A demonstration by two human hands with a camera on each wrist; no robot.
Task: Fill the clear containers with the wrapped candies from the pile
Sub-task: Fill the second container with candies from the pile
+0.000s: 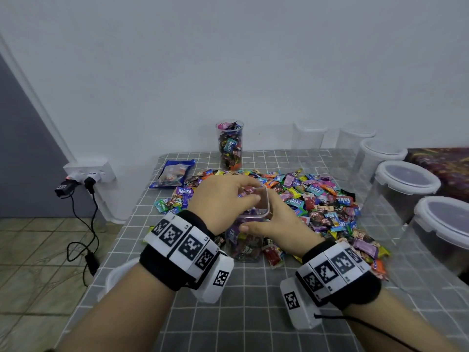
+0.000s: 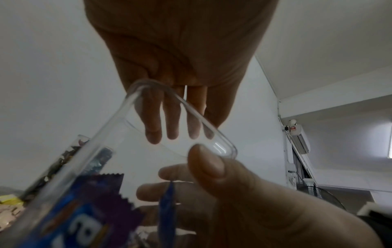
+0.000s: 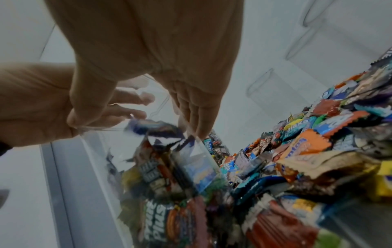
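Observation:
A clear square container (image 1: 247,247), partly filled with wrapped candies, stands on the grey checked tablecloth in front of the candy pile (image 1: 322,204). My right hand (image 1: 269,222) grips its side near the rim, thumb toward me and fingers behind. My left hand (image 1: 243,196) hovers over the opening. In the left wrist view its fingers (image 2: 152,132) point straight down past the rim (image 2: 191,114) and hold nothing. In the right wrist view a blurred blue-purple candy (image 3: 148,125) lies at the top of the container's contents (image 3: 161,167), with the pile (image 3: 318,151) to the right.
A round clear jar (image 1: 229,146) full of candies stands at the back by the wall. Several clear containers (image 1: 355,146) line the right side, two with lids (image 1: 403,189). A blue bag (image 1: 172,174) lies back left. Plugs and cables (image 1: 88,184) hang beyond the table's left edge.

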